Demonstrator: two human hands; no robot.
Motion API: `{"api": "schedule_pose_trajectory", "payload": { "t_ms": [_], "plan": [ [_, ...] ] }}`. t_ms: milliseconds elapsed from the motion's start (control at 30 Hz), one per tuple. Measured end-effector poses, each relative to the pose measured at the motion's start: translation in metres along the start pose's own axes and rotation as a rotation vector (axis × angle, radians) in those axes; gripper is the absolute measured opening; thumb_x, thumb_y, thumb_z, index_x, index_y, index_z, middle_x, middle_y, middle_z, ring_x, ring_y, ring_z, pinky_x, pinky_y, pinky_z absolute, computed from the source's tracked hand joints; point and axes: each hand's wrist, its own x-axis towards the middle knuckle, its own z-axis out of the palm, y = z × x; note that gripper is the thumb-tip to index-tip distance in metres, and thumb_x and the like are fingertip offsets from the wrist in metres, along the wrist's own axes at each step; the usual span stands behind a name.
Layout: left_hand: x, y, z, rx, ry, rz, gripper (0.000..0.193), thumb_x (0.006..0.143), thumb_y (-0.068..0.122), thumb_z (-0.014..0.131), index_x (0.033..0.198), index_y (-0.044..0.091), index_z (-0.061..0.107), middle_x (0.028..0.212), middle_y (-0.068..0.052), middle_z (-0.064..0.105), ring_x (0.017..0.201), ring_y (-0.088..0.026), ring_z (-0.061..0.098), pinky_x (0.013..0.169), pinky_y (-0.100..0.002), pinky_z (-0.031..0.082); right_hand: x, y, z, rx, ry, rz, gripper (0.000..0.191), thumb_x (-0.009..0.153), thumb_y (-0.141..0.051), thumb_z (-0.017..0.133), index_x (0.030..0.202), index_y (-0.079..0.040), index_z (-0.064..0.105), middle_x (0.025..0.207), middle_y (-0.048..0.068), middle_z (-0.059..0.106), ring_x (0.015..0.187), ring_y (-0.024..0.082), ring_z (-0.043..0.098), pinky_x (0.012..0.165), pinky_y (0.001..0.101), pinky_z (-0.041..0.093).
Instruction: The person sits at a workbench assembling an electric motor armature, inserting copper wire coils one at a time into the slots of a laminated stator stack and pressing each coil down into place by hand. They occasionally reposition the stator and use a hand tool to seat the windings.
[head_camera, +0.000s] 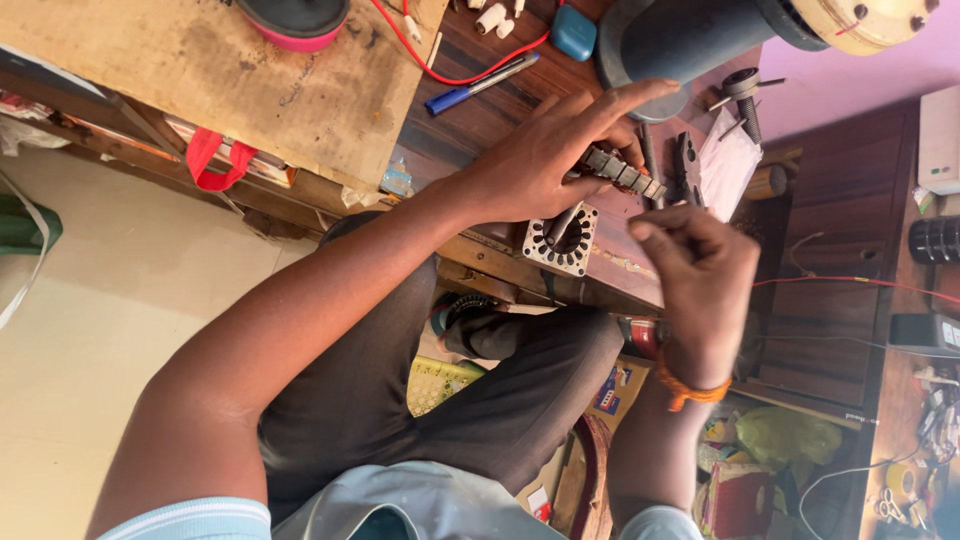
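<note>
The left hand (545, 160) lies flat with its fingers (620, 100) stretched out and released, pressing down on a ribbed metal rotor (625, 175) that sticks out from under the palm toward the right hand. Just below the palm, at the workbench (480, 110) edge, sits a square motor stator (562, 240), a round-holed housing with a dark rod standing in its opening. The right hand (705, 275) hovers just beside the rotor's free end, fingers curled and thumb pinched to forefinger; whether it grips anything I cannot tell. Beyond the left fingertips lie a blue pen (480, 85), a red wire (440, 65) and a large grey cylinder (690, 35). A white packet (728, 165) lies just past the rotor.
</note>
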Motion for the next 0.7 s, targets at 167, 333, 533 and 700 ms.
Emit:
{"api": "schedule_pose_trajectory", "payload": {
  "t_ms": [167,333,533,700],
  "plan": [
    [-0.002,0.003,-0.005,0.056,-0.022,0.025,0.094,0.097,0.028,0.085,0.164,0.026,0.019,0.125,0.007,0.071,0.115,-0.017,0.059,0.108,-0.044,0.04,-0.006,0.026,0.029,-0.067,-0.008,-0.02,0.007,0.094,-0.003,0.078,0.097,0.003,0.075,0.075,-0.005,0.061,0.064,-0.001,0.041,0.056,0.0182,0.029],
    [-0.011,0.01,-0.011,0.553,-0.011,0.371,0.042,0.093,0.021,0.078,0.131,0.026,0.061,0.122,0.003,0.068,0.119,-0.018,0.052,0.101,-0.038,0.044,-0.011,0.046,0.041,0.126,0.011,-0.091,0.009,0.095,-0.003,0.077,0.098,0.003,0.072,0.084,-0.006,0.065,0.072,-0.002,0.05,0.063,0.0175,0.038],
    [-0.015,0.009,-0.006,0.699,-0.035,0.472,0.004,0.1,0.014,0.075,0.098,0.012,0.072,0.101,0.003,0.068,0.091,-0.01,0.063,0.073,-0.029,0.05,-0.017,0.029,0.015,-0.072,-0.036,-0.156,0.012,0.093,0.0,0.077,0.104,0.003,0.076,0.088,0.002,0.068,0.076,0.004,0.054,0.068,0.0202,0.042],
    [-0.019,0.015,-0.004,0.557,0.048,0.299,0.007,0.09,0.011,0.075,0.094,0.008,0.069,0.086,-0.001,0.065,0.068,-0.013,0.068,0.057,-0.033,0.053,-0.005,-0.009,-0.006,-0.129,-0.011,-0.095,0.009,0.094,-0.001,0.077,0.103,0.001,0.076,0.086,0.0,0.071,0.073,0.001,0.056,0.064,0.0194,0.042]
  ]
}}
